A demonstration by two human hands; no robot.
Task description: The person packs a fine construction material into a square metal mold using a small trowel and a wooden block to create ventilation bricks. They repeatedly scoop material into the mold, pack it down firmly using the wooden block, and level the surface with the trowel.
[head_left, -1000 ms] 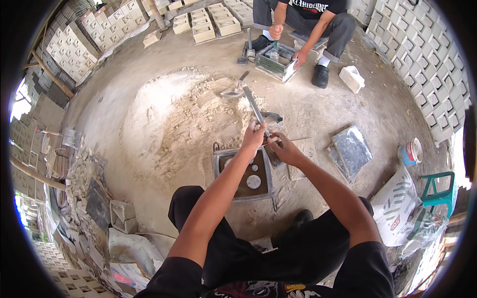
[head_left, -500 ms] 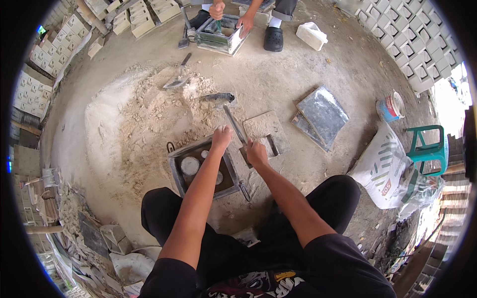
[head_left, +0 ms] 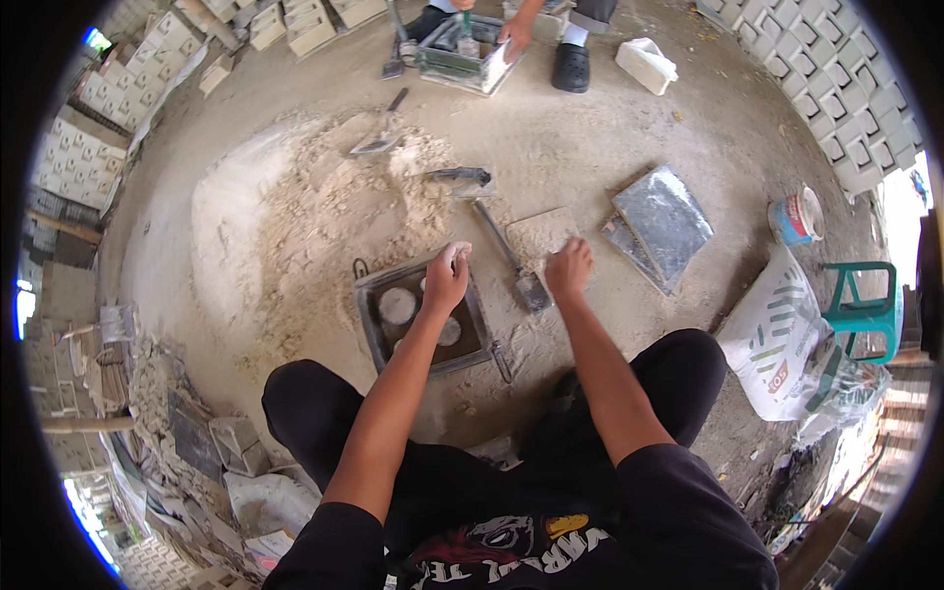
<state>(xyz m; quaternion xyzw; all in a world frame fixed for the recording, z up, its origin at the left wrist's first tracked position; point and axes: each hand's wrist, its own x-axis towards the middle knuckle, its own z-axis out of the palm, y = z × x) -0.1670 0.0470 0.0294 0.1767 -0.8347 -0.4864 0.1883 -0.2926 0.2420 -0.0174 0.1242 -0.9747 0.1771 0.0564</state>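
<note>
My left hand [head_left: 450, 273], its fingers dusty and curled, is over the right side of a square metal mould [head_left: 369, 324]. Round pale discs [head_left: 397, 306] show inside the mould; my left forearm hides part of it. To the right, my right hand [head_left: 570, 267] is closed at the edge of a dusty flat board [head_left: 541, 231]; whatever its fingers hold is hidden. Between my hands lies a long-handled tool with a square head [head_left: 534, 293], apart from both. Beyond the mould spreads a heap of pale sandy powder [head_left: 334, 206].
A trowel [head_left: 379, 143] and a dark-handled tool [head_left: 462, 177] lie by the heap. Metal plates [head_left: 664, 221] lie to the right, near a bucket [head_left: 795, 216], a sack [head_left: 772, 334] and a green stool [head_left: 860, 310]. Across from me, a co-worker's hand [head_left: 518, 34] touches another mould [head_left: 467, 74].
My right hand has let go of the long-handled tool, now lying beside the mould, and moved right to the board. My left hand remains curled above the mould. The whole view has shifted slightly.
</note>
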